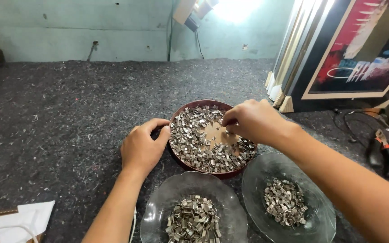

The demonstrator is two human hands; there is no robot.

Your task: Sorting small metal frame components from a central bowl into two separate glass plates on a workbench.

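Your desk [68,112] is covered in grey felt, with framed pictures [338,54] leaning at the far right. On it stands a round brown bowl [190,106] of small bright metal clips [194,144], heaped around a bare patch at its centre. Nearer you, two clear glass dishes [158,211] [320,211] each hold a smaller pile.

Your left hand [142,146] rests against the bowl's left rim, fingers curled about it, steadying. Your right hand [253,120] is over the clips, fingers pinched together; it may hold one clip, but the view does not settle that.

The clips look light, stiff and sharp-edged, likely slippery; pinch one by its flat sides.

Pliers [381,150] with dark handles lie at right.
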